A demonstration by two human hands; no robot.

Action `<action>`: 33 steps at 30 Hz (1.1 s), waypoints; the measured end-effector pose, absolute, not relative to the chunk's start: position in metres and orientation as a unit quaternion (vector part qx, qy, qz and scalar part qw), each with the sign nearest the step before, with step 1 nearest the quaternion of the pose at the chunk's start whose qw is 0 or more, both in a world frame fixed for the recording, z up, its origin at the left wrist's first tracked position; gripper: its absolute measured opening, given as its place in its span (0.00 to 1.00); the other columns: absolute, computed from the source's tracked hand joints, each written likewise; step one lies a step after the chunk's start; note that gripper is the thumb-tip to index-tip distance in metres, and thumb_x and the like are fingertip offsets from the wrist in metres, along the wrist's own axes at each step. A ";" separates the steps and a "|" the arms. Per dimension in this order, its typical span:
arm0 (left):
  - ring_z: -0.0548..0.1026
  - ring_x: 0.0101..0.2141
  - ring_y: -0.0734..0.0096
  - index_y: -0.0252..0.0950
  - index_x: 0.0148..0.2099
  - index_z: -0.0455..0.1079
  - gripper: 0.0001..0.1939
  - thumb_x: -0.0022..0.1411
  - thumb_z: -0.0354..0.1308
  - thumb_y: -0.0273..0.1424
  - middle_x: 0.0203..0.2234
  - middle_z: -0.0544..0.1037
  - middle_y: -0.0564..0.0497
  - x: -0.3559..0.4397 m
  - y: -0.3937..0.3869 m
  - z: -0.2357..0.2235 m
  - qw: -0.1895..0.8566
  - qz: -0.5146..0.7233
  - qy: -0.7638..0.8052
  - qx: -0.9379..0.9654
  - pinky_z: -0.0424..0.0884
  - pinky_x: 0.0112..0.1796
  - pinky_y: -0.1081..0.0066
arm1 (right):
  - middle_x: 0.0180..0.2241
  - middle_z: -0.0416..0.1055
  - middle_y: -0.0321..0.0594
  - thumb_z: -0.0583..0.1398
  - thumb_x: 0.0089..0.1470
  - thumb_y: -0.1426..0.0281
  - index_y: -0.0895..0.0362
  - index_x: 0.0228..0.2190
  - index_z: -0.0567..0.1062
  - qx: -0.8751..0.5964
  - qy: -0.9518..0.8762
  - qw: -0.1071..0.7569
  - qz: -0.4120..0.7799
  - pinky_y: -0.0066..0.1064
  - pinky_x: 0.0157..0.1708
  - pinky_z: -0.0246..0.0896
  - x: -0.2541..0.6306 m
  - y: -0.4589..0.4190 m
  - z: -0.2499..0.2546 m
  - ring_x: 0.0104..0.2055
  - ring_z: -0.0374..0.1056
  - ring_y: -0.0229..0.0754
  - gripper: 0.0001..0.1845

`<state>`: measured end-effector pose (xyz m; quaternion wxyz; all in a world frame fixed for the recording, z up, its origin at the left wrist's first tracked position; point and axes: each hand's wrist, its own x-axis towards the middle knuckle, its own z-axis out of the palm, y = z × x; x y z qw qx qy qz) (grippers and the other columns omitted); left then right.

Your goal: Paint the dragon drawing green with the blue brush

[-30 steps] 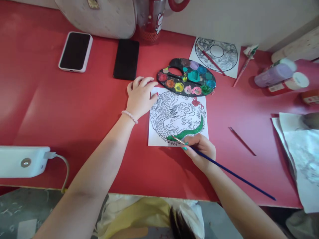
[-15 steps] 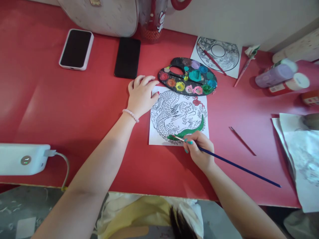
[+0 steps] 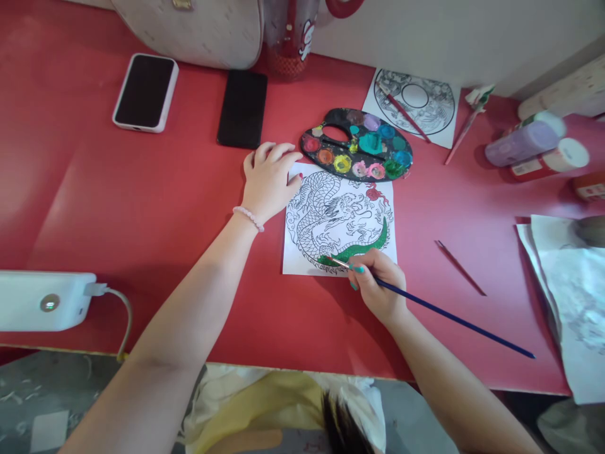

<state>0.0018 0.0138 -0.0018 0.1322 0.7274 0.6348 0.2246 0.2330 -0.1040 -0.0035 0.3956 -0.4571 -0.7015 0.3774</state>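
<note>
My right hand [image 3: 379, 284] pinches a long dark blue paintbrush [image 3: 454, 316] near its ferrule. The brush tip touches the green painted body on a printed dragon drawing [image 3: 309, 214], at its lower edge. Green covers the lower curve of the dragon, and a small flame-like shape at upper right is red. My left hand [image 3: 269, 180] rests with fingers spread at the sheet's upper left corner, thumb on the paper, and wears a pale bead bracelet. Just above the sheet, overlapping its top edge, lies a black paint palette [image 3: 326, 169] with many coloured dabs.
A white-cased phone [image 3: 145, 93], a black phone [image 3: 242, 108] and a white power bank [image 3: 42, 302] lie leftward on the red table [image 3: 155, 202]. Behind stand a bag [image 3: 203, 38] and a cup [image 3: 289, 44]. Rightward are a thin brush [image 3: 460, 268], paint bottles [image 3: 525, 142] and papers [image 3: 571, 296].
The far end of the blue paintbrush has dipped very slightly. Both hands stay in almost the same place, and the view has shifted only a little.
</note>
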 end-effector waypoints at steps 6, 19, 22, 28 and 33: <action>0.59 0.62 0.46 0.52 0.53 0.70 0.16 0.64 0.56 0.31 0.58 0.70 0.54 0.001 0.014 -0.003 0.128 0.232 0.630 0.730 0.53 0.61 0.41 | 0.16 0.62 0.29 0.57 0.63 0.63 0.54 0.26 0.66 -0.450 -0.695 0.396 0.398 0.26 0.18 0.53 0.234 -0.104 -0.007 0.17 0.57 0.32 0.14; 0.57 0.63 0.46 0.52 0.54 0.70 0.17 0.65 0.55 0.30 0.59 0.69 0.54 0.001 0.013 -0.001 0.147 0.231 0.631 0.726 0.50 0.62 0.39 | 0.16 0.60 0.28 0.58 0.62 0.61 0.53 0.26 0.65 -0.449 -0.686 0.391 0.417 0.26 0.18 0.52 0.233 -0.104 -0.006 0.17 0.56 0.33 0.14; 0.57 0.63 0.46 0.52 0.53 0.70 0.17 0.65 0.55 0.30 0.59 0.69 0.54 0.001 0.013 -0.001 0.148 0.231 0.630 0.726 0.50 0.62 0.40 | 0.16 0.60 0.28 0.57 0.62 0.61 0.54 0.26 0.65 -0.461 -0.688 0.392 0.400 0.26 0.18 0.51 0.233 -0.104 -0.006 0.16 0.56 0.32 0.15; 0.58 0.62 0.48 0.52 0.53 0.70 0.16 0.65 0.55 0.30 0.59 0.70 0.54 0.001 0.014 -0.003 0.137 0.231 0.631 0.728 0.51 0.62 0.41 | 0.15 0.60 0.28 0.57 0.63 0.61 0.54 0.26 0.65 -0.458 -0.693 0.394 0.394 0.26 0.17 0.52 0.231 -0.105 -0.005 0.16 0.57 0.32 0.15; 0.57 0.63 0.47 0.52 0.54 0.70 0.17 0.65 0.55 0.30 0.59 0.69 0.54 0.001 0.014 -0.003 0.146 0.231 0.632 0.726 0.50 0.62 0.41 | 0.16 0.62 0.29 0.58 0.62 0.61 0.54 0.25 0.66 -0.469 -0.705 0.387 0.364 0.26 0.17 0.53 0.231 -0.105 -0.003 0.16 0.58 0.32 0.16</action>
